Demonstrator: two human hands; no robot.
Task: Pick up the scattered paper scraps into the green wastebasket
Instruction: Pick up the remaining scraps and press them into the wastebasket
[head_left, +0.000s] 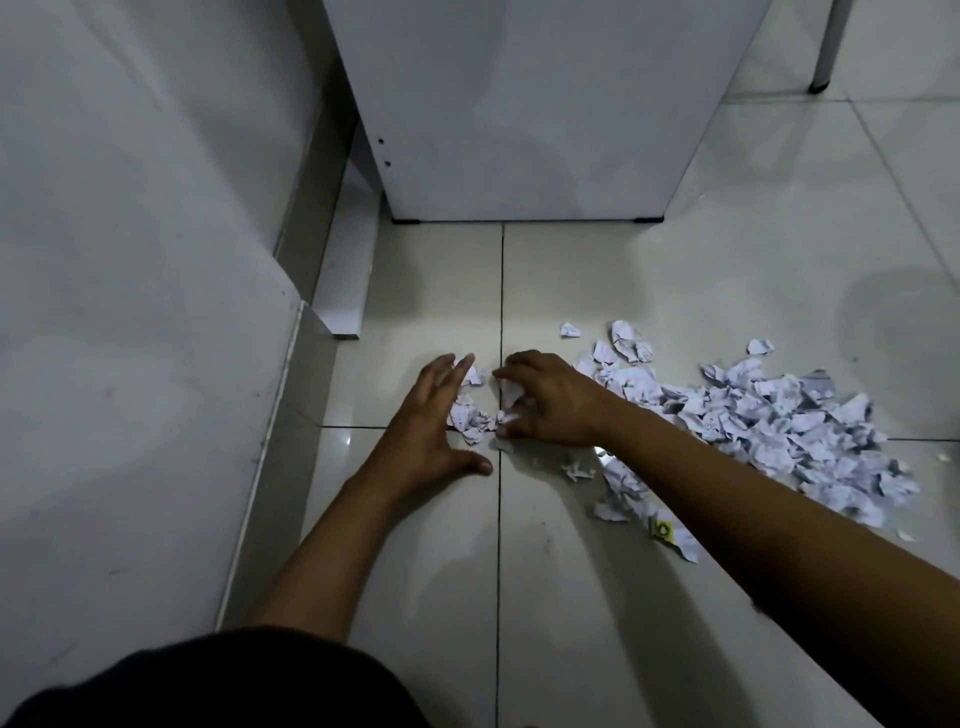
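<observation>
A large heap of crumpled white paper scraps (779, 421) lies on the tiled floor at the right. A smaller cluster of scraps (470, 415) sits between my hands. My left hand (431, 426) lies flat on the floor with straight, spread fingers, touching the left side of that cluster. My right hand (550, 400) is arched over the scraps from the right, its fingers curled down onto white pieces beneath them. No green wastebasket is in view.
A white cabinet (519, 114) stands on the floor just beyond my hands. A grey wall (130, 312) runs along the left, with a white panel (345, 275) at its foot. A metal leg (831, 47) stands at the top right.
</observation>
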